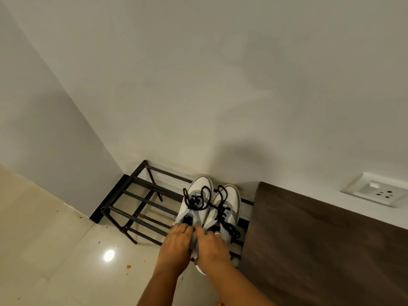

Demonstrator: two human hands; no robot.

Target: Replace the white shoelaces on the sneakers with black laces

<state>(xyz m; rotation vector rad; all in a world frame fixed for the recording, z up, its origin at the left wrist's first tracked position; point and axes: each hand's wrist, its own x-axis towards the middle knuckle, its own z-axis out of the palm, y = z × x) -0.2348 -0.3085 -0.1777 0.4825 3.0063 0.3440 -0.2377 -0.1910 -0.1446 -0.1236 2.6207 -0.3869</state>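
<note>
Two white and grey sneakers stand side by side on a black metal shoe rack [132, 195], toes toward the wall. The left sneaker [196, 195] and the right sneaker [229, 204] both carry black laces [199, 198], with loose loops lying over the toes. My left hand [176, 241] grips the heel end of the left sneaker, fingers curled over its collar. My right hand [212, 244] grips the heel end of the right sneaker and wears a ring. The heels are hidden under my hands. No white laces are in view.
A dark wooden surface [320, 250] stands right beside the rack on the right. A wall socket [375, 192] sits above it. The rack is in a corner between two pale walls. Glossy tiled floor [66, 250] spreads to the left, with small bits of debris.
</note>
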